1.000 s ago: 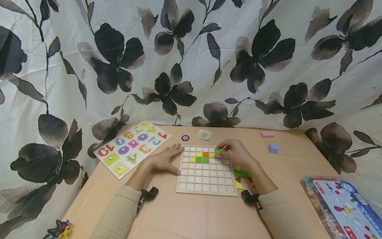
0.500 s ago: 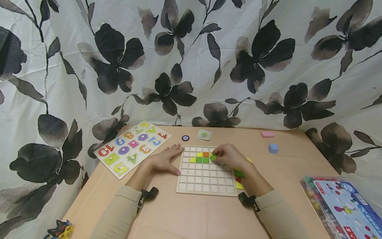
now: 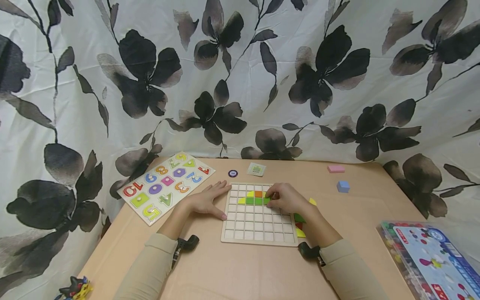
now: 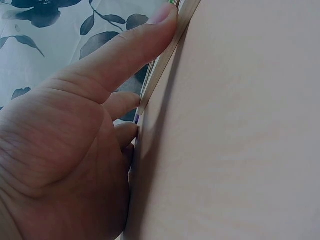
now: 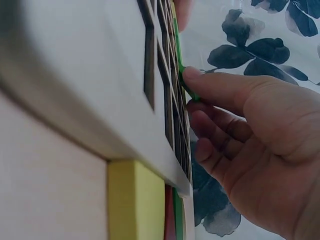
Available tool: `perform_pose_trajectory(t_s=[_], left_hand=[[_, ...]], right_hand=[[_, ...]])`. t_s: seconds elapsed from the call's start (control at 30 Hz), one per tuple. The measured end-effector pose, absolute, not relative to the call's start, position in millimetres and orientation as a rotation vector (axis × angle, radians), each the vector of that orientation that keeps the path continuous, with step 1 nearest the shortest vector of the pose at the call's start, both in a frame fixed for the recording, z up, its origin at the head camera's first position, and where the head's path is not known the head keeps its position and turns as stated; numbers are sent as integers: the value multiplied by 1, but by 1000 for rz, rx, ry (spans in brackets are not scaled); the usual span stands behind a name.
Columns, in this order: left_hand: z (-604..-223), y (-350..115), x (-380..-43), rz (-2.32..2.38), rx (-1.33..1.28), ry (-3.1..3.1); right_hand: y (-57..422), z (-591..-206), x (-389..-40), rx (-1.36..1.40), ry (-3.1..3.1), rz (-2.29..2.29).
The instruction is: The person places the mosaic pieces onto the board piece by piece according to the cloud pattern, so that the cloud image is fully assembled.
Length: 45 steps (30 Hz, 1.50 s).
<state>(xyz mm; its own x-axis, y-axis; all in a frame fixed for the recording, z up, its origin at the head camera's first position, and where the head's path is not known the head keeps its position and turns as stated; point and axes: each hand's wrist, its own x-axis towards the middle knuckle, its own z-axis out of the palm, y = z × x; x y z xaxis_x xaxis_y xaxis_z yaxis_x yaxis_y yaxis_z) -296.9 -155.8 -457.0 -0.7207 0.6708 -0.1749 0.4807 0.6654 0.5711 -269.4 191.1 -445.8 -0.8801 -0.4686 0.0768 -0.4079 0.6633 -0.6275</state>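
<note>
A pale wooden grid board [image 3: 258, 229] lies on the table with yellow, orange [image 3: 258, 193] and green pieces set in its upper cells. My right hand [image 3: 288, 198] reaches over the upper right of the grid. Between thumb and fingers it pinches a small green tile [image 5: 189, 90], tilted close against the cells beside the green row. In the head view the fingers cover most of that tile. My left hand [image 3: 204, 202] rests at the board's left side, fingers spread; its thumb [image 4: 145, 42] touches the edge.
Loose yellow [image 3: 301, 233], red and green pieces lie along the board's right side, partly under my forearm. A number puzzle [image 3: 166, 180] is at left. Behind are a round token [image 3: 233, 173] and a card [image 3: 256, 169]. Blocks [image 3: 343, 186] and a clear box [image 3: 431, 258] stand right.
My right hand has moved left and slightly down over the grid, bringing the green tile from the upper right cells to the end of the green row. The left hand stays put.
</note>
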Motion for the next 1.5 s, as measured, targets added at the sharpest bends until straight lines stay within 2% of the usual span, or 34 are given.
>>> perform_pose_trajectory(t_s=[0.77,1.5], left_hand=[[-461,-156,-299,688,888,2520],[-460,-156,-300,691,896,2519]], right_hand=[[195,-450,-273,-689,2766,-1037],[235,-410,-268,-565,2866,-1176]])
